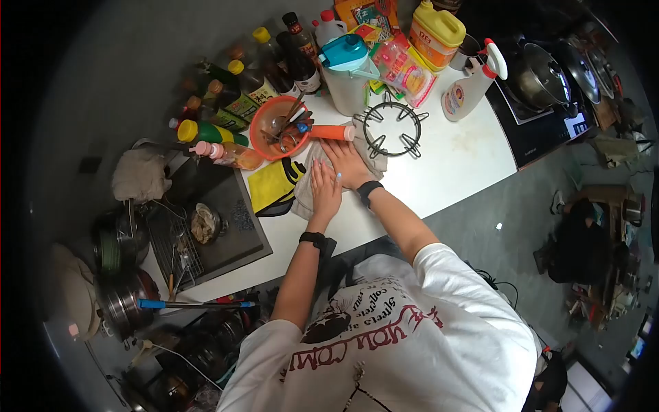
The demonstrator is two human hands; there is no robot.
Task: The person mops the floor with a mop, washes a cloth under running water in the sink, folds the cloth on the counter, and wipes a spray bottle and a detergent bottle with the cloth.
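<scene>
White countertop [467, 147] bears gray cloth [303, 193] beneath flat fingers [335, 152].

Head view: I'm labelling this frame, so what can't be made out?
All in the head view:
Grey cloth, part: covered by the left hand and right hand.
Orange bowl, part of its floor: hidden behind utensils.
Spray bottle, fine print: too small to read.
White shirt: cut off by the bottom edge.

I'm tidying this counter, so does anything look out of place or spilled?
Yes: the black burner grate sits on the white countertop rather than the stove, which looks odd. Between grate and stove, a faint brownish patch marks the countertop, possibly a stain.
</scene>
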